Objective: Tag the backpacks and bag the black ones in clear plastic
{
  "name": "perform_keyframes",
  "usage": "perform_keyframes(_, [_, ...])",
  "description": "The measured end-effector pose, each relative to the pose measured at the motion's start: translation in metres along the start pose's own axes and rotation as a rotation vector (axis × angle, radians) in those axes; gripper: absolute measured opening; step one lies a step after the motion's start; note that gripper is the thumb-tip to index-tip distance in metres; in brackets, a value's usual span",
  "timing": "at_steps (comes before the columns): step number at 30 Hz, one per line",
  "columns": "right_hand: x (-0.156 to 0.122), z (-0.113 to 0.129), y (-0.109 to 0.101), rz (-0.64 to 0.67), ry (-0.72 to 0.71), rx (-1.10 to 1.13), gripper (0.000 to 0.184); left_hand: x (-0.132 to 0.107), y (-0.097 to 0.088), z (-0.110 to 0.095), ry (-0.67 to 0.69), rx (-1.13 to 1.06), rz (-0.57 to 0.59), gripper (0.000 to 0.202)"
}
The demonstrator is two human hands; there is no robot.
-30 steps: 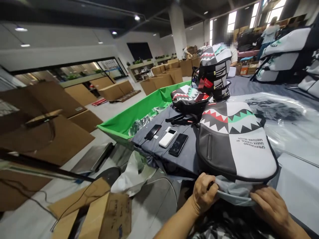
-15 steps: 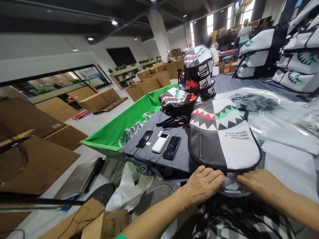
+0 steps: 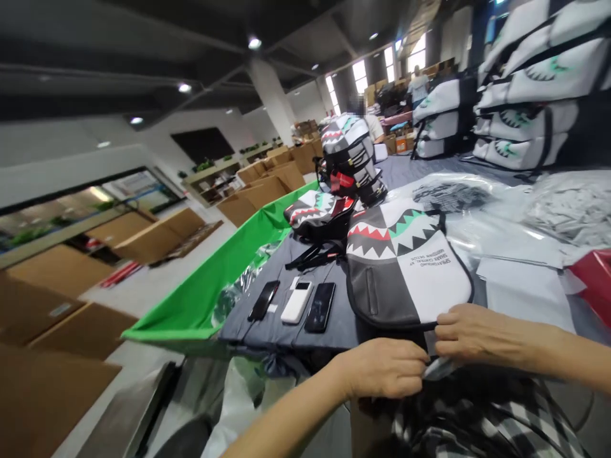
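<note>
A grey and white backpack (image 3: 405, 267) with a shark-mouth print lies flat on the grey table (image 3: 334, 318) in front of me. My left hand (image 3: 386, 369) is closed on a pale plastic sheet (image 3: 436, 367) at the bag's near edge. My right hand (image 3: 472, 334) rests on the same edge, fingers curled and pinching the plastic just below the bag.
Two black phones (image 3: 320, 307) and a white power bank (image 3: 296, 301) lie left of the backpack. More shark-print bags (image 3: 319, 213) sit behind it, others stacked at the right (image 3: 520, 83). A green bin (image 3: 200, 299) and cardboard boxes (image 3: 153, 238) stand left. People work far back.
The view has swung right and down. Both hands have drawn closer together at the backpack's near edge, the left moving from over the bag's corner to below it.
</note>
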State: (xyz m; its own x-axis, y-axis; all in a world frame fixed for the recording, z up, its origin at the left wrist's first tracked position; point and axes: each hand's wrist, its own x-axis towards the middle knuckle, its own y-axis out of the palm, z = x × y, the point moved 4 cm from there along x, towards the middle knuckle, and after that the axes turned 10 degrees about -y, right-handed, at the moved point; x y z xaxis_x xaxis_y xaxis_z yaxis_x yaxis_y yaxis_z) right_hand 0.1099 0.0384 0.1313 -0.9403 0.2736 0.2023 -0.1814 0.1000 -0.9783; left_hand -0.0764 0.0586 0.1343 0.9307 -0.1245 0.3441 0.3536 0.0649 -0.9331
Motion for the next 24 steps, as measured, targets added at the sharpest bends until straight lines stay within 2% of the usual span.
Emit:
perform_keyframes(3, [0.005, 0.000, -0.005, 0.097, -0.001, -0.007, 0.029, -0.001, 0.003, 0.004, 0.110, -0.004, -0.018, 0.028])
perform_keyframes(8, [0.011, -0.006, -0.014, 0.196, 0.133, 0.061, 0.024, -0.006, 0.008, 0.011, 0.209, 0.010, -0.176, 0.017])
perform_keyframes(12, [0.017, -0.007, -0.022, 0.189, 0.132, 0.029, 0.015, -0.006, 0.021, 0.008, 0.300, -0.089, -0.088, 0.020])
perform_keyframes(14, [0.016, -0.006, -0.025, 0.181, 0.095, 0.079, 0.015, -0.006, 0.024, 0.008, 0.265, -0.078, -0.122, 0.018])
perform_keyframes(17, [0.011, -0.006, -0.025, 0.170, 0.083, 0.173, 0.014, -0.008, 0.019, 0.010, 0.179, -0.021, -0.305, 0.011])
perform_keyframes(19, [0.007, -0.007, -0.023, 0.172, 0.109, 0.123, 0.011, -0.013, 0.015, 0.009, 0.156, 0.020, -0.394, 0.013])
perform_keyframes(22, [0.000, -0.004, -0.021, 0.194, 0.121, -0.033, 0.013, -0.020, 0.016, 0.008, 0.077, 0.098, -0.393, 0.011])
perform_keyframes(24, [-0.003, -0.002, -0.022, 0.202, 0.116, -0.087, 0.017, -0.026, 0.020, 0.010, -0.028, 0.126, -0.354, 0.020])
